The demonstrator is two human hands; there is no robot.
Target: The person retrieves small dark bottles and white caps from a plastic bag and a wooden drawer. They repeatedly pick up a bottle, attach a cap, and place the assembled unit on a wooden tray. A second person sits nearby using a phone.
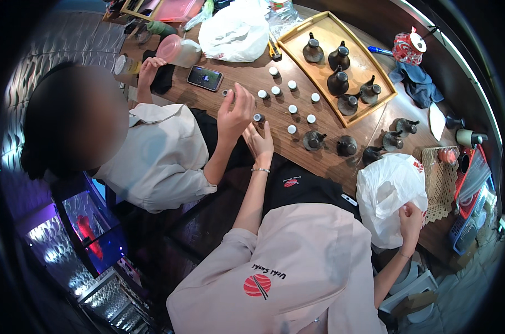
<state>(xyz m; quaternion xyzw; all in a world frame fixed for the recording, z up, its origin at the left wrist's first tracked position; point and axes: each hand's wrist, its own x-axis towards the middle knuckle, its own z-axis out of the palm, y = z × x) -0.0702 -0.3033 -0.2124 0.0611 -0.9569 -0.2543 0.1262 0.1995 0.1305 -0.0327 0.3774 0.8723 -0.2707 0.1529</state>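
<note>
Apparently work stood partway: five dark flasks (pixel 337 83) sat on the upper-right tray (pixel 327 28), five off it. Mid-frame, the left hand (pixel 261 146) was by a small vial (pixel 258 118), its grip unclear; the right hand (pixel 411 220) pinched a white bag (pixel 386 181), lower right.

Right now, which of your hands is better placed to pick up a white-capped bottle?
Probably the left hand: it is close to the white-capped bottles, while the right hand is farther off, at the nearer white plastic bag.
</note>
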